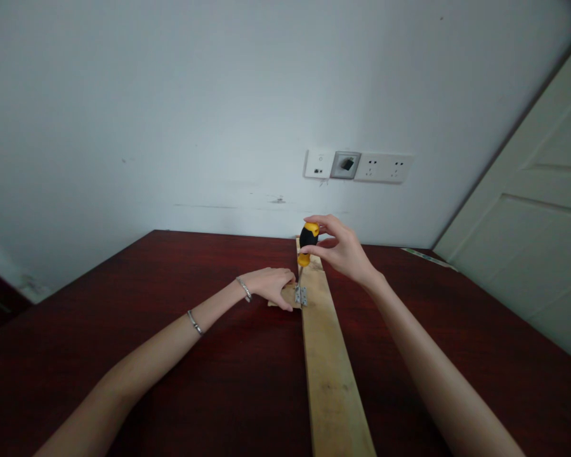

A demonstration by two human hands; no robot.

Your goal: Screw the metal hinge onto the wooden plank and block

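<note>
Currently, a metal hinge [301, 296] lies across a board [329, 368] and, to its left, a wood block [289, 296] gripped in the left hand [269, 284]. Above the hinge, the right hand [339, 249] pinches a screwdriver [309, 237] between thumb and fingers: probably light, rigid, best held by its handle.

From my station I log the screwdriver [309, 236] as yellow with a black grip, the hinge [304, 296] silver-grey, and the long board [330, 362] pale tan with darker brown blotches. The tabletop [219, 387] reads to me as dark red-brown with faint streaked grain; far wall [171, 127] pale blue-grey with dark scuffs, sockets [383, 168] white, door [547, 222] at right pale grey-green.
</note>
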